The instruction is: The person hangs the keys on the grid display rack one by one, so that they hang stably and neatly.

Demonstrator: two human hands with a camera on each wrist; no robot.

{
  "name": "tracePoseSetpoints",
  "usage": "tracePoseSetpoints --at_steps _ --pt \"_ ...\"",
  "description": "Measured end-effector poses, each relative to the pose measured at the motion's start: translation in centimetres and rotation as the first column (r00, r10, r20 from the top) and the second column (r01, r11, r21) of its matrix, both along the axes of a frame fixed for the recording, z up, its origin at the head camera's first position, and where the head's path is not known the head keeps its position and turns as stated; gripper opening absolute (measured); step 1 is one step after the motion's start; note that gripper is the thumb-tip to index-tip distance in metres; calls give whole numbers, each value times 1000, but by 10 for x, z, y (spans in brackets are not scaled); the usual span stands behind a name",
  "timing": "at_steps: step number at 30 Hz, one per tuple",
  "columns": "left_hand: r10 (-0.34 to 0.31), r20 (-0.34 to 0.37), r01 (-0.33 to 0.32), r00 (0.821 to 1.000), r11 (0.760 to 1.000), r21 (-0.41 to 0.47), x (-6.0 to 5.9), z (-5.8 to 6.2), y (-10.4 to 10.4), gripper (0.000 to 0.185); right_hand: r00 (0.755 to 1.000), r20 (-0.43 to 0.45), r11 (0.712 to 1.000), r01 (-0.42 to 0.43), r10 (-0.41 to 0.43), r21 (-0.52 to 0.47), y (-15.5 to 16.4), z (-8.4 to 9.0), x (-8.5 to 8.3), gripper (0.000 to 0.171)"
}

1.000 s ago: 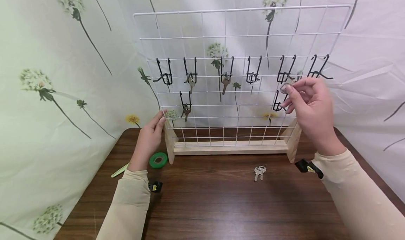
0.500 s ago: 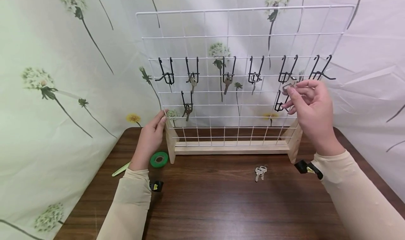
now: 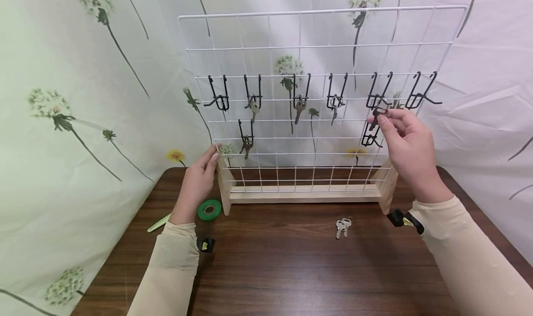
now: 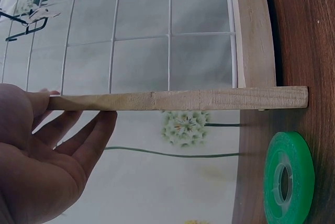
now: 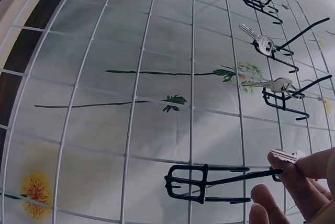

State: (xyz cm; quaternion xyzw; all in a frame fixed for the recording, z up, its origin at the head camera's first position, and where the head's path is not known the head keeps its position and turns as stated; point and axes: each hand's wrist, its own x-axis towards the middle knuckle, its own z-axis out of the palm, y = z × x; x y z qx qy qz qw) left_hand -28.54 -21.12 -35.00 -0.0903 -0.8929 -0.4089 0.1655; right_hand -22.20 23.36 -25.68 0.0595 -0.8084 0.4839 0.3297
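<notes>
A white wire grid rack point(image 3: 316, 45) stands on a wooden base point(image 3: 306, 195) with several black hooks, some of them carrying keys. My right hand point(image 3: 405, 142) pinches a small key point(image 3: 376, 116) between thumb and forefinger, just under the fifth hook of the upper row point(image 3: 376, 99). In the right wrist view the key point(image 5: 285, 155) sits at the tip of a black hook point(image 5: 220, 182). My left hand point(image 3: 199, 179) rests with straight fingers point(image 4: 86, 137) against the rack's left wooden post point(image 4: 178, 100).
Two silver keys on a ring point(image 3: 342, 227) lie on the dark wooden table point(image 3: 291, 269) in front of the rack. A green tape roll point(image 3: 208, 210) and a pale green stick point(image 3: 157, 224) lie near my left wrist. A flowered cloth hangs behind.
My right hand has shifted slightly left and down, and the key it pinches has turned and now sits at the hook. The left hand has stayed on the post.
</notes>
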Motion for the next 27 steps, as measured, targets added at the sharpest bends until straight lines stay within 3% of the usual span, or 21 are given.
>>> tracePoseSetpoints --at_steps 6,13,21,27 --pt "-7 6 7 1000 1000 6 0 0 0 50 1000 25 1000 -7 8 -9 2 -3 0 28" --pt "-2 -2 2 1000 1000 8 0 0 0 51 997 66 998 33 -36 54 8 -5 16 45" --pt "-3 16 3 1000 1000 10 -1 -2 0 52 997 -74 999 24 -21 48 10 -11 40 35" --pt "-29 59 25 998 998 58 0 -1 -1 55 996 -19 997 82 -82 -6 13 -25 50 24"
